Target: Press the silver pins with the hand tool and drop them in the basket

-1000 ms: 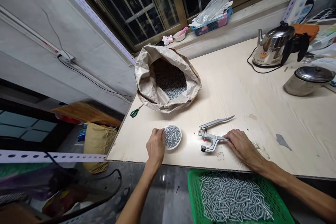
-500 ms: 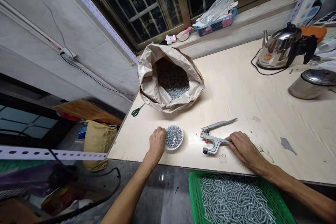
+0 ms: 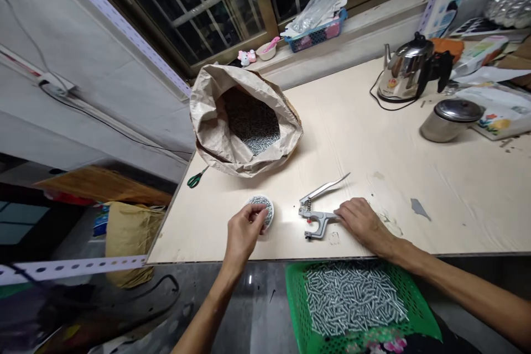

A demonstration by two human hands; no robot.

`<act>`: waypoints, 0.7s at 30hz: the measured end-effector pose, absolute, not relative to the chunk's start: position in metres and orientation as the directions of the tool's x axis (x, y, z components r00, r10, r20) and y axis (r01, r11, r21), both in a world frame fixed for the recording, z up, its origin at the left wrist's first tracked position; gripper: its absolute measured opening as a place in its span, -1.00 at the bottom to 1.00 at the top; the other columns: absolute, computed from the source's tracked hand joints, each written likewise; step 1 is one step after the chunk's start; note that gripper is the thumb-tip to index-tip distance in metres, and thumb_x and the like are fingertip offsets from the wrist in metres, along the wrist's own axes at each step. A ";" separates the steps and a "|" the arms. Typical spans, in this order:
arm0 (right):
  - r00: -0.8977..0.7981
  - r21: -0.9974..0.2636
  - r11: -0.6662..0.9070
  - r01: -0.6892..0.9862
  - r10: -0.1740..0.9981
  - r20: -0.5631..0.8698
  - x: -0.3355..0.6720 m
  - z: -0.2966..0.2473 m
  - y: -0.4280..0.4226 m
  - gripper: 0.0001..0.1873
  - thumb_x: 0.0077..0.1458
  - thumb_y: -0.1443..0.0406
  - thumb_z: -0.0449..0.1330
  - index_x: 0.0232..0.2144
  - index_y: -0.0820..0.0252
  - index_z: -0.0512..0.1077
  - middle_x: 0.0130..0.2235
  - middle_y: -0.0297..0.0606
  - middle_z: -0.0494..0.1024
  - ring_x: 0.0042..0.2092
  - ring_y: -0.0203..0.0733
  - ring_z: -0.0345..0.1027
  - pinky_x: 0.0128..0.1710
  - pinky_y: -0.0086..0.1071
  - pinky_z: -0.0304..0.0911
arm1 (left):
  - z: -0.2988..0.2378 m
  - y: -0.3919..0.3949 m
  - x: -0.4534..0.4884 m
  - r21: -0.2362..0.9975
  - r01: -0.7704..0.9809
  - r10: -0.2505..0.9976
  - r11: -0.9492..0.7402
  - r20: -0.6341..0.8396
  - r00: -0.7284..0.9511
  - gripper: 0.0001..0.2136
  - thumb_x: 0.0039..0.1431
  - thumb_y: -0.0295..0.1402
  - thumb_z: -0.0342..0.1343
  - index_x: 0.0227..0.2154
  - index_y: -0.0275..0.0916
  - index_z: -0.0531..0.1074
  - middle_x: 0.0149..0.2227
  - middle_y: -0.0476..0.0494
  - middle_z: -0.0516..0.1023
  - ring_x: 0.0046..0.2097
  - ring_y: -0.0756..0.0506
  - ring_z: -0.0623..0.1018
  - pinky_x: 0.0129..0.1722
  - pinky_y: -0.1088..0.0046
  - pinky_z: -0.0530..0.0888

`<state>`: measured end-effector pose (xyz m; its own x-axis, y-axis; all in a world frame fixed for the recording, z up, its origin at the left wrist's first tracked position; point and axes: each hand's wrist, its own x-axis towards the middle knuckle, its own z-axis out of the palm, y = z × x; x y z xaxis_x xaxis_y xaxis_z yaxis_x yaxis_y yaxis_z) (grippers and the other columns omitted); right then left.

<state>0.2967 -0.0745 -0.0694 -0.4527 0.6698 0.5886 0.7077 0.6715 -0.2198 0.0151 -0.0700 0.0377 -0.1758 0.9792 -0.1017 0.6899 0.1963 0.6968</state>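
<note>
My left hand (image 3: 245,230) is over the near left side of a small white bowl (image 3: 272,211) filled with small metal pieces like screws. Thumb and fingertips are pinched together there; whatever they hold, if anything, is too small to make out. My right hand (image 3: 365,227) grips the lower handle of grey metal snap-fastener pliers (image 3: 321,218), which lie on the table with their upper handle spread away. Behind the bowl stands a large paper sack (image 3: 207,138), its mouth rolled wide, with a mass of similar metal pieces inside.
At the table's near edge, a green basket (image 3: 293,310) holds many metal pieces. Green-handled scissors (image 3: 194,180) lie left of the sack. A steel kettle (image 3: 404,69) and a lidded metal pot (image 3: 446,121) stand at the right. A grey scrap (image 3: 420,208) lies on the tabletop (image 3: 357,133).
My left hand has gone from the bowl's left rim to a pinch over the bowl. My right hand keeps its grip on the pliers. The whole view has shifted to the right.
</note>
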 end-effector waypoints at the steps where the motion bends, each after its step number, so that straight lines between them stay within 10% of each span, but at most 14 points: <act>1: -0.469 -0.177 0.686 0.706 0.639 0.609 0.297 -0.068 -0.075 -0.85 0.23 0.43 -0.01 -0.32 0.23 0.35 -0.38 -0.24 0.44 -0.31 -0.19 0.21 -0.22 -0.26 0.12 | 0.035 -0.075 0.028 0.789 0.561 0.967 0.251 -0.185 -0.173 -0.74 0.04 -0.18 0.13 -0.33 -0.30 0.48 -0.54 -0.05 0.49 -0.53 -0.03 0.46 -0.48 0.47 0.38; 11: -0.501 -0.014 0.696 0.718 0.530 0.684 0.300 -0.056 -0.081 -0.81 0.23 0.48 -0.01 -0.23 0.23 0.37 -0.31 -0.28 0.52 -0.33 -0.25 0.24 -0.19 -0.25 0.06 | -0.017 -0.107 0.087 0.893 0.109 0.890 0.437 -0.412 -0.197 -0.64 -0.17 -0.16 0.29 -0.39 -0.39 0.53 -0.47 -0.10 0.55 -0.46 0.03 0.43 -0.40 0.54 0.36; 21: -0.524 -0.005 0.692 0.721 0.550 0.650 0.298 -0.057 -0.080 -0.79 0.25 0.47 -0.05 -0.26 0.19 0.37 -0.32 -0.32 0.50 -0.33 -0.26 0.19 -0.19 -0.26 0.01 | -0.016 -0.103 0.080 0.825 0.303 0.877 0.478 -0.465 -0.119 -0.63 -0.19 -0.11 0.26 -0.45 -0.38 0.55 -0.51 -0.12 0.55 -0.47 0.00 0.42 -0.41 0.52 0.32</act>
<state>0.2979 -0.0799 -0.0574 -0.5239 0.5504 0.6500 0.7215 0.6924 -0.0048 0.0803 -0.1027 -0.0164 -0.1194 0.8774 -0.4647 0.3028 0.4779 0.8246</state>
